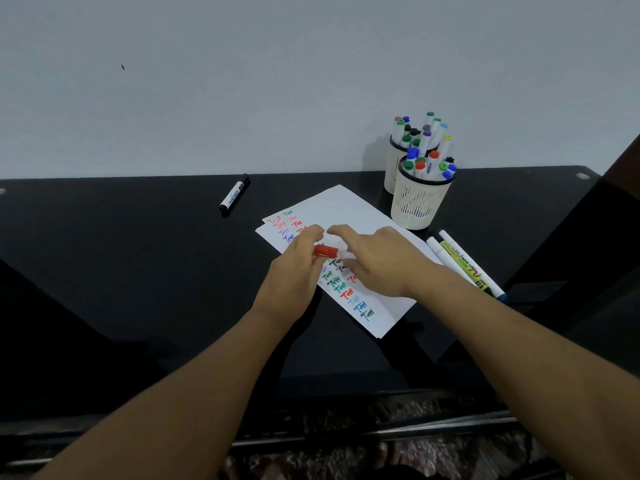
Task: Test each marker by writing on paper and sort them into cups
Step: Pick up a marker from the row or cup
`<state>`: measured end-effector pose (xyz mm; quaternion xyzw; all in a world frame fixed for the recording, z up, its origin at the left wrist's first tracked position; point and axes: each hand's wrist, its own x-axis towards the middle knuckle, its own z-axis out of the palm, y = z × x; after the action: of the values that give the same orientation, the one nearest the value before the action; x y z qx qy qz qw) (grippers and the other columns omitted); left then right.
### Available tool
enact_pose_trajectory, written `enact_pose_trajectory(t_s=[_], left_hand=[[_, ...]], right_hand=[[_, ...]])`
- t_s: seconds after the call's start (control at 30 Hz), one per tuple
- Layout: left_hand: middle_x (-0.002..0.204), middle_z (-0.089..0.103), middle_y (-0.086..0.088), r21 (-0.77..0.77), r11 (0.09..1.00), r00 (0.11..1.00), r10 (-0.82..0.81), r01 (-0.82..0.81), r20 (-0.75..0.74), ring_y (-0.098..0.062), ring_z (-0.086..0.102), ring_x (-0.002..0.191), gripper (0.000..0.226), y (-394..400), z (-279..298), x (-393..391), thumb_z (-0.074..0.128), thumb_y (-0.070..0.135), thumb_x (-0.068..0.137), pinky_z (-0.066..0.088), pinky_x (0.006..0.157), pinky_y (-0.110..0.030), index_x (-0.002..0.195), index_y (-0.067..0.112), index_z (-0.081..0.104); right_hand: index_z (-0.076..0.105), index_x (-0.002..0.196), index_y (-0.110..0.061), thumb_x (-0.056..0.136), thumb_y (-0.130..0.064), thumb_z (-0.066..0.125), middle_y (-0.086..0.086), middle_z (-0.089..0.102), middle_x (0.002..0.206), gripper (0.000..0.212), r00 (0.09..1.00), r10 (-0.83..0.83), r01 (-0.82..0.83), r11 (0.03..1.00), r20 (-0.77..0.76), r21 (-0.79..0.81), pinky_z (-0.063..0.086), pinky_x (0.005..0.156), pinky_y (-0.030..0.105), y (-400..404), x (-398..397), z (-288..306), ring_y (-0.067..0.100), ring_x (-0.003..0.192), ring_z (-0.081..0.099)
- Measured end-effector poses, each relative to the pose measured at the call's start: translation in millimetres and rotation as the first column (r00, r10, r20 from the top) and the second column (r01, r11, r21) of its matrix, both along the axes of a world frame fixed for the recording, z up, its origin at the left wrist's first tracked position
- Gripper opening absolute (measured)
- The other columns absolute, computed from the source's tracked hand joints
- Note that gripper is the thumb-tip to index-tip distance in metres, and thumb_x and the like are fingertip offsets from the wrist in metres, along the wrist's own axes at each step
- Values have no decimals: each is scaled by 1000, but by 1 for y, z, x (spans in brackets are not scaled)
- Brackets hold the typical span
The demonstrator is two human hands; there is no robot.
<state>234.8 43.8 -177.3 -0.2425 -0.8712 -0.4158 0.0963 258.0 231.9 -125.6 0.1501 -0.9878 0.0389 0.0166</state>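
White paper (349, 206) covered with coloured "test" words lies on the black table (138, 271). Over it, my left hand (294, 268) pinches a red marker cap (325, 251). My right hand (377, 261) holds the white marker body (346, 255), mostly hidden under its fingers, right beside the cap. Two cream mesh cups stand at the back right: the near cup (419, 202) and the far cup (393, 164), both filled with several capped markers.
A black-capped marker (234, 195) lies alone to the left of the paper. Three markers (464, 265) lie side by side right of the paper near the table's right edge. A pale wall rises behind the table.
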Motion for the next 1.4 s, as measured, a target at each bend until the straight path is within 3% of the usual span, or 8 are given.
enact_pose_trajectory(t_s=[0.1,0.3,0.6,0.73,0.83,1.07,1.2,1.4], left_hand=[[135,56,15,61,998,999,-16,14,30,-13,62,122,48,0,4,4,60,15,102,55,98,-34,129,43,32],[144,50,8,111,988,993,103,-108,49,-10,52,129,65,-3,-4,-6,73,21,93,48,102,-29,145,29,34],[126,63,2,-201,948,969,248,-247,-18,-20,45,120,49,-3,-12,-18,68,49,92,42,104,-37,128,16,68],[125,63,2,-189,951,968,249,-246,-8,-19,45,120,47,-3,-12,-18,68,49,92,43,105,-38,125,16,70],[126,62,2,-196,948,968,251,-249,-13,-19,45,120,49,-3,-12,-19,68,49,92,43,106,-41,129,16,68],[111,64,4,-334,919,977,206,-212,-53,-18,53,110,44,-2,-1,-32,64,53,91,44,94,-39,123,24,72],[112,62,1,-438,894,995,100,-96,-15,-19,59,107,42,-8,16,-60,69,51,90,44,85,-29,121,24,73],[106,53,10,-243,965,996,91,-95,-27,-9,57,99,40,-13,-17,-63,73,45,88,48,86,-27,121,22,73]], right_hand=[[19,153,-38,105,-25,47,-5,61,103,56,995,26,-14,992,96,-124,48,69,39,-3,-1,2,20,79,59],[24,152,-45,106,-28,36,1,61,132,50,998,-3,24,951,68,-308,52,91,47,-3,-1,-3,20,107,60],[38,138,-42,103,-25,47,-2,58,73,40,994,-110,111,886,29,-450,46,65,32,4,6,-6,17,68,58],[38,141,-40,103,-20,46,2,63,84,43,990,-140,135,827,33,-546,46,68,32,2,8,-7,15,70,58],[36,148,-45,107,-15,37,-2,62,125,51,988,-117,155,801,103,-578,46,86,27,2,4,-1,7,95,65],[51,139,-33,103,-11,49,-4,69,116,42,940,-128,332,545,315,-770,57,97,40,8,-2,28,12,102,72],[49,121,-26,97,-27,71,-4,76,96,33,966,-166,260,593,200,-762,61,75,33,20,-8,50,10,87,74],[61,89,-10,107,-52,43,3,63,74,50,893,-435,249,694,-118,-676,40,63,33,38,-39,79,12,65,52]])
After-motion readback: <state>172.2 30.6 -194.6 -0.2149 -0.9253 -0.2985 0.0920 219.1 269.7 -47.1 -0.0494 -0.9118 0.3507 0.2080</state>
